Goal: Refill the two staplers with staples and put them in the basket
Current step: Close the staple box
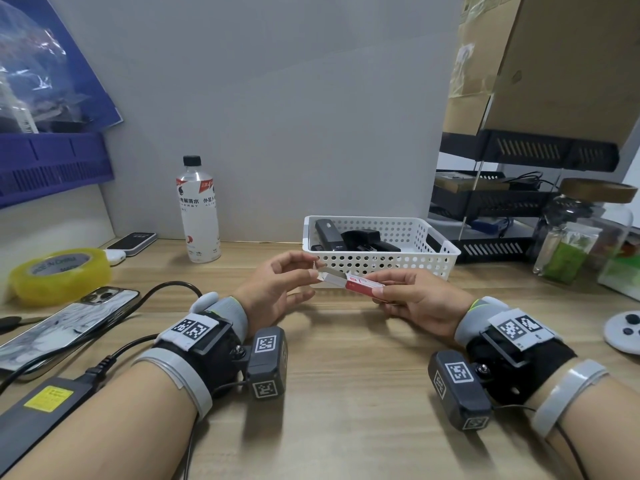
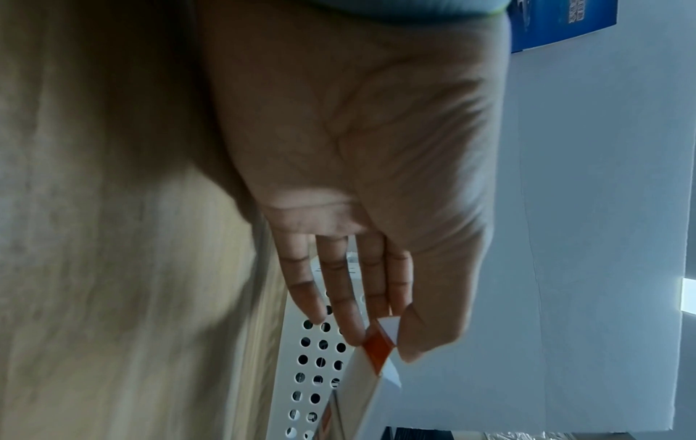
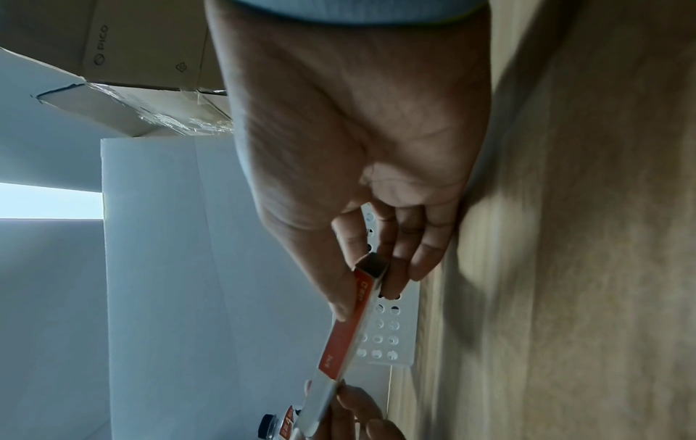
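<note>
A small red-and-white cardboard staple box point(image 1: 353, 280) is held above the pale wooden desk point(image 1: 346, 393), just in front of the white perforated plastic basket point(image 1: 381, 263). Its right end is gripped by the right hand point(image 1: 415, 306), thumb on top and fingers curled beneath, as is seen plainly in the right wrist view point(image 3: 361, 312). The box's open left end is pinched by the left hand point(image 1: 273, 289) between thumb and fingertips (the white flap point(image 2: 388, 327) shows at the thumb in the left wrist view). Two black staplers are lying inside the basket: one long stapler point(image 1: 329, 233) propped against the far left wall, and a chunkier stapler point(image 1: 367, 240) beside it towards the middle. Far left on the desk a clear plastic drink bottle with a black cap point(image 1: 197, 209) is standing upright, and a roll of yellow tape point(image 1: 60, 273) is lying at the left edge, with a marbled phone point(image 1: 69, 323) nearer.
</note>
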Motion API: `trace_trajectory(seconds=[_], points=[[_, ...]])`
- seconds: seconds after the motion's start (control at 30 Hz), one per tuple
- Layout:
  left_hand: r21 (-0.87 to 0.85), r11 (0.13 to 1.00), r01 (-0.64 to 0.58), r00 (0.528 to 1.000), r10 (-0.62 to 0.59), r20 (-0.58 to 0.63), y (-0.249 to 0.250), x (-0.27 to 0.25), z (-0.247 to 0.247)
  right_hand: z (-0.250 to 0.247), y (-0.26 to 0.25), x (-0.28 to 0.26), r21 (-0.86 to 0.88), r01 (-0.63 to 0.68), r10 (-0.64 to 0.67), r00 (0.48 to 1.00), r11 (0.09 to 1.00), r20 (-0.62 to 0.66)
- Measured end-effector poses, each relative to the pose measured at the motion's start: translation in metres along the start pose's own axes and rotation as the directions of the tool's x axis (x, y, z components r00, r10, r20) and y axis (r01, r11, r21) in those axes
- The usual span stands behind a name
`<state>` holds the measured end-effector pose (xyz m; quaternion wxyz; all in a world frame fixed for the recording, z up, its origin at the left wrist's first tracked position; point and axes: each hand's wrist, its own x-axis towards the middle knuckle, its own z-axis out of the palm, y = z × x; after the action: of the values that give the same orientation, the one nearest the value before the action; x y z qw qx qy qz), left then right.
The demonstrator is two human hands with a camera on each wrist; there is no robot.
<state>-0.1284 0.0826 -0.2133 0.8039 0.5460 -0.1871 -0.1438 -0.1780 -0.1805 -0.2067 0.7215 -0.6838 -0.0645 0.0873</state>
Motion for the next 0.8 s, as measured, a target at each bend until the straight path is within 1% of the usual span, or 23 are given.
trace_trajectory(seconds=[0.13,0.3,0.47,0.57,0.7,0.8], points=[[-0.020,1.000,0.007,1.000,-0.007,-0.003,-0.001,-0.001,0.001,0.000,0.001,0.000,0.002,0.005,-0.005,1.000,1.000,-0.002],[0.101,0.995,0.013,1.000,-0.014,0.004,-0.005,-0.005,0.008,0.001,0.000,0.000,0.000,0.008,-0.008,1.000,1.000,-0.011],[0.208,0.977,0.048,0.999,-0.051,0.010,-0.008,-0.004,0.009,0.002,0.001,0.001,-0.026,0.016,-0.016,1.000,1.000,0.008],[0.277,0.960,0.029,0.999,-0.033,0.010,-0.008,-0.004,0.012,0.004,0.001,0.000,-0.045,0.027,-0.026,1.000,0.999,0.015],[0.246,0.969,-0.001,1.000,0.002,-0.006,-0.008,-0.004,0.017,0.005,0.001,0.000,-0.057,0.039,-0.038,0.999,0.998,0.022],[0.283,0.959,-0.017,1.000,0.022,-0.012,-0.007,-0.004,0.018,0.005,0.002,0.001,-0.063,0.038,-0.037,0.999,0.997,0.023]])
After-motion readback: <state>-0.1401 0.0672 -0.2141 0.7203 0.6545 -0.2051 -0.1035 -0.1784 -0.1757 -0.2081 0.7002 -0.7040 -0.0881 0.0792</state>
